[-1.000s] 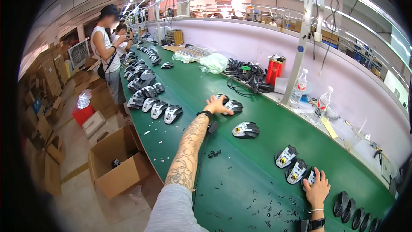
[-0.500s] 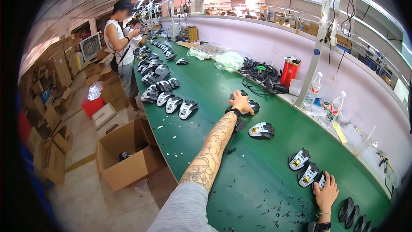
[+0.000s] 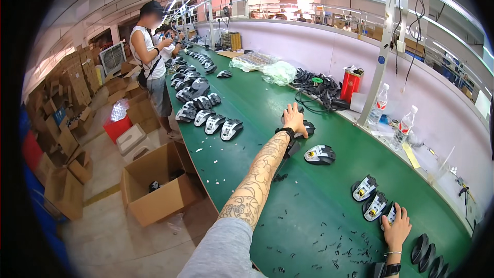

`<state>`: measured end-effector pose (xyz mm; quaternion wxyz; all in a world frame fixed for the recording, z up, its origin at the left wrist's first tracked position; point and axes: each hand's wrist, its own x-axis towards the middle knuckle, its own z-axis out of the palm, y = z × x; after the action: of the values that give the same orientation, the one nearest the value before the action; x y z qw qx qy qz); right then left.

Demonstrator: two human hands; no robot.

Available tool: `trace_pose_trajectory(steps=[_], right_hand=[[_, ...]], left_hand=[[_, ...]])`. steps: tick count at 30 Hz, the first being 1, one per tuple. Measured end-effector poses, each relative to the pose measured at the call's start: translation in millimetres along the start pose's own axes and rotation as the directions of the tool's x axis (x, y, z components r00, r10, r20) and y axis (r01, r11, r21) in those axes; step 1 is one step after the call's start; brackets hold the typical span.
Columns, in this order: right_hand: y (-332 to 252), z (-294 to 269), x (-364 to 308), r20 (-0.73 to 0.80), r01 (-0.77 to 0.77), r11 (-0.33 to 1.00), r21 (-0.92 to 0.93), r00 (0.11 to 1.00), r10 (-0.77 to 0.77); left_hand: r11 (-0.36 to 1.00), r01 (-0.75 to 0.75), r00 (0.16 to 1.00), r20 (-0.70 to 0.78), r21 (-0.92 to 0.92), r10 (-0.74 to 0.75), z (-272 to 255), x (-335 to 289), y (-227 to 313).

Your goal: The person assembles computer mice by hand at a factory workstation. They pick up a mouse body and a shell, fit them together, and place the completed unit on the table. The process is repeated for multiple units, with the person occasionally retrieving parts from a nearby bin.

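L arm stretches fwd over green workbench, nearly straight; L hand palm-down, fingers spread over blk/silver mouse, twd bench's wall-side edge. Lone mouse just R of it. R forearm enters from btm; R hand reaches fwd, fingers slightly parted over another mouse, twd same edge; can't tell if gripping.

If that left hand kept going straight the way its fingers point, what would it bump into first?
Probably the tangled black cables beyond the left hand, across the green tabletop, though depth is hard to judge.
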<state>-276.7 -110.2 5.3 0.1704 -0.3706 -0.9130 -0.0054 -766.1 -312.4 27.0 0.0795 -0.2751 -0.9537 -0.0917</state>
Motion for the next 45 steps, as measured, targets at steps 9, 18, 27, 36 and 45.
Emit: trace_pose_trajectory(steps=[9,18,27,36,45], right_hand=[[0,-6,-1,-0.015,0.008,1.000,0.009,1.000,-0.008],[7,-6,-3,-0.030,-0.005,1.000,0.023,1.000,0.006],[17,-2,-7,-0.053,-0.025,0.999,0.035,0.998,0.027],[14,-4,-4,-0.045,-0.028,0.998,0.052,0.998,0.031],[17,-8,-5,-0.052,-0.022,0.999,0.037,0.998,0.024]], left_hand=[[0.999,0.049,0.995,0.088,0.019,-0.050,-6,-3,9],[0.999,0.035,0.970,-0.240,0.027,-0.027,-47,-47,-47],[0.833,0.536,0.778,-0.463,0.136,-0.425,-114,-70,-186],[0.895,0.411,0.907,-0.182,0.172,-0.381,-67,-86,-273],[0.861,0.260,0.956,-0.242,0.438,-0.166,-48,-87,-235]])
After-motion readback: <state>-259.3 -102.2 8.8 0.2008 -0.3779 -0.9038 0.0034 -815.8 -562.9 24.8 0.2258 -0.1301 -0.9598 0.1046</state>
